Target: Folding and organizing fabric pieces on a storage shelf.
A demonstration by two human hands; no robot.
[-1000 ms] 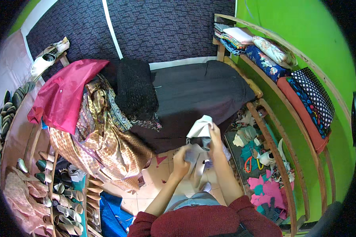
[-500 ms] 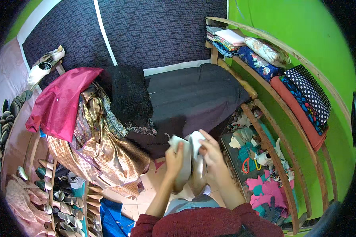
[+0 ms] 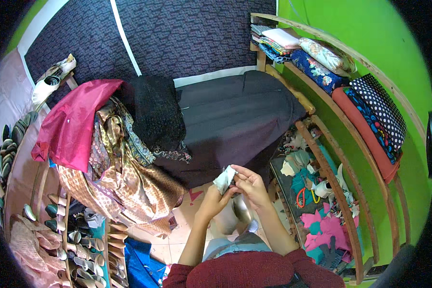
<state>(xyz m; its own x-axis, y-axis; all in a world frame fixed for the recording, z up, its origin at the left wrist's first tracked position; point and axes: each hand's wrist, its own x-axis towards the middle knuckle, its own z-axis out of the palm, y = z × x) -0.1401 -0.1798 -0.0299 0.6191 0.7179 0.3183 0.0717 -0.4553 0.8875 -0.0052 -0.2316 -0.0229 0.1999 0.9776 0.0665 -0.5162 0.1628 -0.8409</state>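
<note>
Both my hands meet in front of my body over the dark-covered table's near edge. They hold a strip of white, cloth-like material (image 3: 224,180) whose end sticks up between them. My left hand (image 3: 212,202) grips it from the left, thumb pressed against it. My right hand (image 3: 253,189) pinches it from the right, fingers bent over its end. Below the hands hangs a pale, shiny length (image 3: 227,220) that looks like the same strip; the join is hidden behind my fingers.
Ahead lies a table under dark cloth (image 3: 225,110). Left of it are a heap of gold satin (image 3: 125,177), pink cloth (image 3: 77,125) and a shoe rack (image 3: 66,235). At right, wooden rails (image 3: 329,158) stand over fabric scraps (image 3: 321,225) and orange-handled scissors (image 3: 300,198); folded fabrics (image 3: 365,120) lie higher.
The two raised loops of white strip have come down to one small end between my hands. My hands have drawn closer together, the right one lower, with its fingers now bent over the strip.
</note>
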